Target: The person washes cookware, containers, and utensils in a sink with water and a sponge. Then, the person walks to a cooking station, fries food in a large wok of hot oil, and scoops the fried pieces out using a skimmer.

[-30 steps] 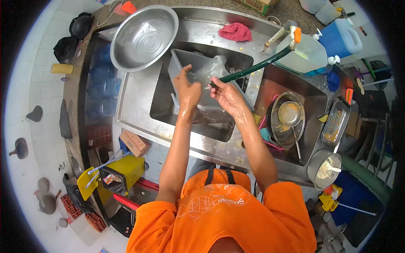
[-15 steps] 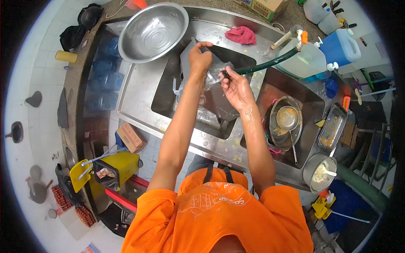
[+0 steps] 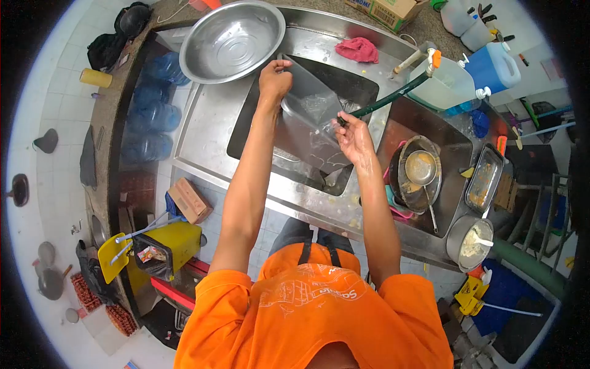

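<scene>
My left hand (image 3: 275, 81) grips the upper rim of a clear plastic container (image 3: 304, 138), tilted over the left sink basin (image 3: 244, 132). My right hand (image 3: 355, 140) is closed on the end of a green hose (image 3: 393, 96), its mouth pointing into the container. Water splashes against the inner wall. The hose runs back to a tap (image 3: 434, 60) with an orange handle. Part of the container's underside is hidden from view.
A large metal bowl (image 3: 233, 43) sits on the counter at the back left, near a pink cloth (image 3: 357, 50). The right basin holds a pan (image 3: 405, 184) and a ladle (image 3: 421, 167). Beside it are a metal tray (image 3: 485, 183) and a pot (image 3: 468, 249).
My left hand has moved left, and the container has turned so its inside shows. My right hand has shifted slightly right and down with the hose.
</scene>
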A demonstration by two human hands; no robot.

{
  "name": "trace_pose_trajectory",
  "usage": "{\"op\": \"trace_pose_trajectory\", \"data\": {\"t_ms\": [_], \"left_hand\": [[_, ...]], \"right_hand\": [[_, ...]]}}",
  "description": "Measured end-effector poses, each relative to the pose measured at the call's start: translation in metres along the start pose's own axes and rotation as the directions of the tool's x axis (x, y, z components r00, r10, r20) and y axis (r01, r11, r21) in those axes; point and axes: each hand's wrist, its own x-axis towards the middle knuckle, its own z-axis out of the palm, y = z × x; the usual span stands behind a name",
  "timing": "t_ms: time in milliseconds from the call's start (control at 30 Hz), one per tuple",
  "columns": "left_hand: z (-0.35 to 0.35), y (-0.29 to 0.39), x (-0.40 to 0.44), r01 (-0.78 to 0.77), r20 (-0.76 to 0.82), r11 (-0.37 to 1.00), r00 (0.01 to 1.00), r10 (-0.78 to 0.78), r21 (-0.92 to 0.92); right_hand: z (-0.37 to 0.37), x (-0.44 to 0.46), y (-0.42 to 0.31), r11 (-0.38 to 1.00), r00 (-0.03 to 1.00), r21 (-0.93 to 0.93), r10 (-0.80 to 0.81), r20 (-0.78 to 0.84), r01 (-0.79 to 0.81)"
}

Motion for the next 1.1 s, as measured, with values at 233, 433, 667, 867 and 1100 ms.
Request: {"op": "trace_pose_trajectory", "data": {"t_ms": [233, 433, 667, 867, 1100], "left_hand": [[-0.039, 0.004, -0.037, 0.032, 0.071, 0.860, 0.994, -0.079, 0.509], [-0.044, 0.045, -0.076, 0.083, 0.160, 0.930, 0.976, -0.149, 0.357], [-0.058, 0.077, -0.081, 0.039, 0.382, 0.989, 0.920, -0.091, 0.142], [-0.070, 0.052, -0.104, 0.072, 0.272, 0.989, 0.957, -0.105, 0.128], [-0.063, 0.050, -0.040, 0.037, 0.407, 0.931, 0.892, -0.195, 0.363]], "right_hand": [[-0.038, 0.036, 0.035, 0.979, 0.991, -0.191, -0.094, -0.098, 0.074], [-0.030, 0.074, 0.045, 0.958, 0.978, -0.258, -0.161, -0.130, 0.123], [-0.016, 0.076, 0.039, 0.959, 0.983, -0.237, -0.174, -0.052, 0.157], [0.012, 0.063, 0.039, 0.975, 0.980, -0.096, -0.200, 0.004, 0.199], [0.023, 0.145, 0.028, 0.982, 0.982, 0.012, -0.188, -0.025, 0.188]]}}
